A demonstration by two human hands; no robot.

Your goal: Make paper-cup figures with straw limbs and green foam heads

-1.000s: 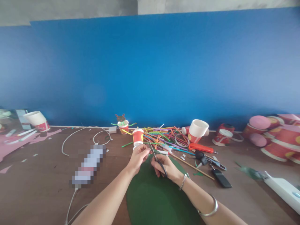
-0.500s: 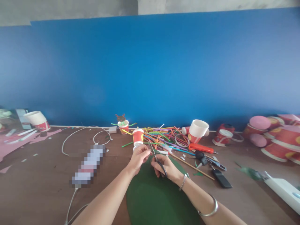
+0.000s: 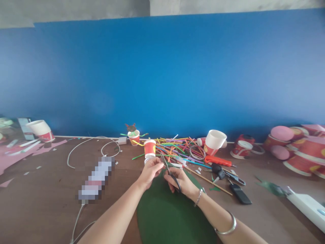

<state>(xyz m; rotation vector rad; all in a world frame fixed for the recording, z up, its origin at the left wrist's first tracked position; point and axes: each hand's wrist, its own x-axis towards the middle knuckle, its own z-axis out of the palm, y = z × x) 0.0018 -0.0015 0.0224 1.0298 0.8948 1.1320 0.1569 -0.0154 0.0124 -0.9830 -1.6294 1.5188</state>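
My right hand (image 3: 179, 179) is closed around the dark handles of a pair of scissors (image 3: 166, 163), whose thin blades point up and to the left. Close to the blades, my left hand (image 3: 153, 168) is pinched; whatever sits between its fingertips is too small to make out. Beneath both hands lies a large green sheet (image 3: 170, 213) with a rounded edge. Just beyond my left hand stands a red and white paper cup (image 3: 149, 148) with a yellow strip sticking out on its left.
Colourful pipe cleaners (image 3: 175, 145) are heaped behind my hands. To the right lie an orange-handled tool (image 3: 218, 160), keys (image 3: 218, 171) and a wooden stick (image 3: 207, 180). A phone-like blurred device (image 3: 96, 179) with a cable is at left. Stacked cups (image 3: 214, 142) stand near the blue wall.
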